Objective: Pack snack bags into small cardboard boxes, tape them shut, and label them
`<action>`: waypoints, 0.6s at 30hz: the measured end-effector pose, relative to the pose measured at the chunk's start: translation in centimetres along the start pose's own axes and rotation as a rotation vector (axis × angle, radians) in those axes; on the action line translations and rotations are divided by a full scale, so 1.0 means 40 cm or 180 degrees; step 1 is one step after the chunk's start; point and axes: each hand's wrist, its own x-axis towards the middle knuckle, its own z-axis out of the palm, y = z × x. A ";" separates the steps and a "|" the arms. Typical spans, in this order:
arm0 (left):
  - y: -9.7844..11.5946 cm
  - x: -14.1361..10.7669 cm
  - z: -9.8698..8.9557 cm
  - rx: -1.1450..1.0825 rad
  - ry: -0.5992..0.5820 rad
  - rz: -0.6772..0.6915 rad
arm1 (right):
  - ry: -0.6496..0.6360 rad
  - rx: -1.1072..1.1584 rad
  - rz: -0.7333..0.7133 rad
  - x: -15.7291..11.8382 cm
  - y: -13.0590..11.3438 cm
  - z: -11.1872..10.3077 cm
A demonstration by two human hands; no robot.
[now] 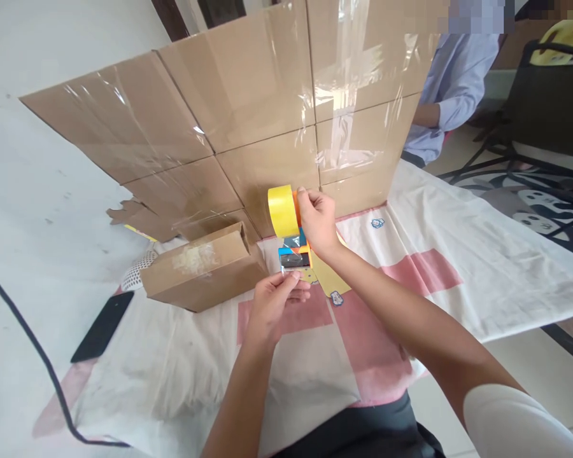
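Note:
My right hand (319,219) is closed around the orange handle of a tape dispenser (295,259), which carries a thick yellow roll of packing tape (282,211). Its blue and orange cutter end points down towards me. Just under that end, the thumb and fingers of my left hand (277,299) pinch what looks like the clear loose end of the tape; the fingers partly cover it. Behind both hands stands a large cardboard panel (262,63), upright and creased, with shiny clear tape across it. A closed cardboard box (205,267) lies left of my hands.
A pink and white cloth (434,305) covers the table. At left lie a black phone-like slab (102,327) and a black cable (42,356). Torn cardboard (141,219) sits behind the box. Beyond the panel is another person's sleeve (463,89), near a dark chair (549,102).

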 end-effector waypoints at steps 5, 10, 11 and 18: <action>-0.025 0.003 0.015 0.0012 0.0485 0.0348 | 0.0044 -0.0363 0.0120 0.027 0.045 0.023; -0.046 0.006 0.037 -0.0017 0.0613 0.0295 | 0.0047 -0.0461 0.0466 0.045 0.091 0.025; -0.055 0.004 0.040 -0.0008 0.0626 0.0285 | 0.0046 -0.0451 0.0535 0.050 0.097 0.020; -0.105 -0.026 0.055 0.0346 0.0643 0.0267 | 0.0048 -0.0071 0.1315 0.078 0.113 -0.003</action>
